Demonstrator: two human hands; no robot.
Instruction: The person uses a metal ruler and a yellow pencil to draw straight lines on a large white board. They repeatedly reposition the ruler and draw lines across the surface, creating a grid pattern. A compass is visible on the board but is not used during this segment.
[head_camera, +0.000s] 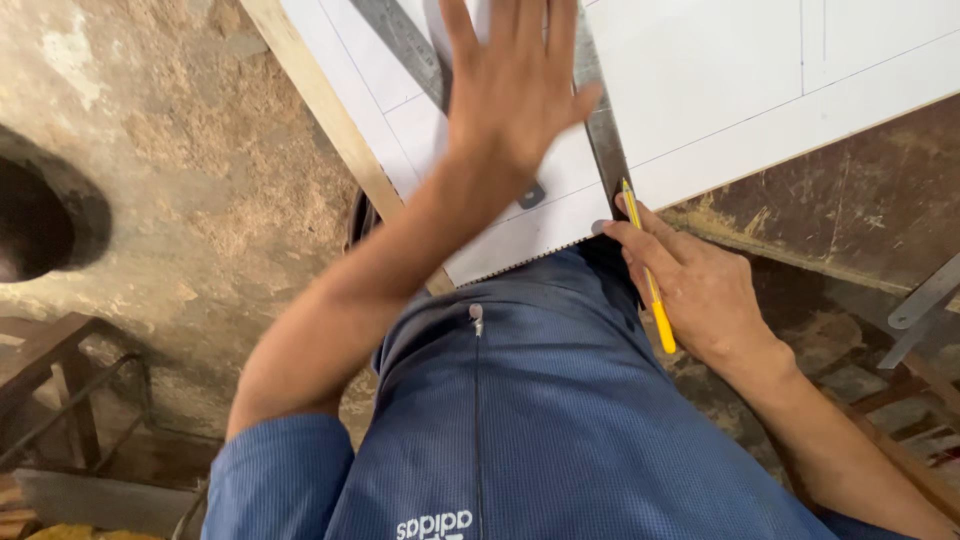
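Nearest, right hand (700, 290) pinching a yellow pencil (650, 285) in a closed grip, tip touching the near edge of the white board (720, 90) just beside the metal square (605, 140). Pencil looking light, stiff and thin, likely best gripped low near the tip, as here. Farther out, left hand (515, 85) lying open and flat, fingers spread, pressing the square down onto the board. Square appearing thin, rigid and smooth, probably slipping easily on the slick sheet; flat palm pressure seeming safest. Board resting on a wooden strip (320, 100).
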